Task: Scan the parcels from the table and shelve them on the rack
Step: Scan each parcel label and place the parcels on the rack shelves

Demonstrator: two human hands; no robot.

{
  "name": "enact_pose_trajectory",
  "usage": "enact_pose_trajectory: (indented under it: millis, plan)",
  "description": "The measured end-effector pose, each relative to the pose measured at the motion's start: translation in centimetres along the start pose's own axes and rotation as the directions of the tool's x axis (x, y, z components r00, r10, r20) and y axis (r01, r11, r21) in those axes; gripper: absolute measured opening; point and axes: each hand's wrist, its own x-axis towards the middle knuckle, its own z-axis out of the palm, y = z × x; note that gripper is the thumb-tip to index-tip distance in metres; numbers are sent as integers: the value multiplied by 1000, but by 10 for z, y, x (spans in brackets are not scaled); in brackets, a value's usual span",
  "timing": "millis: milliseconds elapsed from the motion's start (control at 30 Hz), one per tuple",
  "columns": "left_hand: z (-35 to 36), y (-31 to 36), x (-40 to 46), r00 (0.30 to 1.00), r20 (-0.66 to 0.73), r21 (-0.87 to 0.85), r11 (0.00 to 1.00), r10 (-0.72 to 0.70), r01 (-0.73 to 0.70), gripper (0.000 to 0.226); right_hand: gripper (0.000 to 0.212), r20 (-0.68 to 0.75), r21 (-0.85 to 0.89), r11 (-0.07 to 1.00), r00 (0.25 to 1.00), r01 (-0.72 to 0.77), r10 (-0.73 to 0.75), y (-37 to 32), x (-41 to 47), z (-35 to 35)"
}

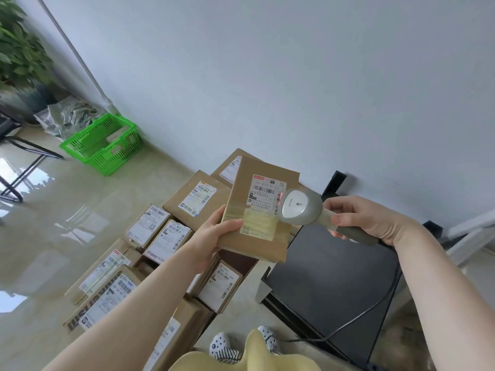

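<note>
My left hand (211,231) grips the flat parcel (258,210); my right hand (367,218) clasps the scanner (301,207) just beside its label (265,195).

Pale blue-grey wall (267,76), glossy beige tiled floor (67,210) — window glare, potted plant (18,44), green basket (104,143)

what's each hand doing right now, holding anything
Left hand: grips the flat cardboard parcel by its lower left edge.
Right hand: grips the barcode scanner, aimed at the parcel's label.

A green basket (103,144) sits by the wall, near a potted plant (20,49).
</note>
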Motion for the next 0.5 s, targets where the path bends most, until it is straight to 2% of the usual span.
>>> enact_pose_trajectory:
  millis: [200,267,367,433,500]
  plan:
    - [-6,-10,3,1000,-22,1,1000,-10,10,51,55,-27,20,1000,1000,-6,6,-1,-2,6]
    - [-5,-11,2,999,-30,-4,1000,-12,12,50,54,-67,77,997,998,-9,14,2,-3,9]
    - [-4,-15,4,999,-48,-13,1000,-7,6,59,35,-172,253,964,984,80,-36,4,0,25]
    - [0,-16,6,997,-77,-34,999,-5,3,55,42,-255,413,902,967,130,-23,2,6,44]
    - [3,-19,10,994,-113,-67,998,-8,0,48,46,-312,589,797,948,135,70,-2,12,65]
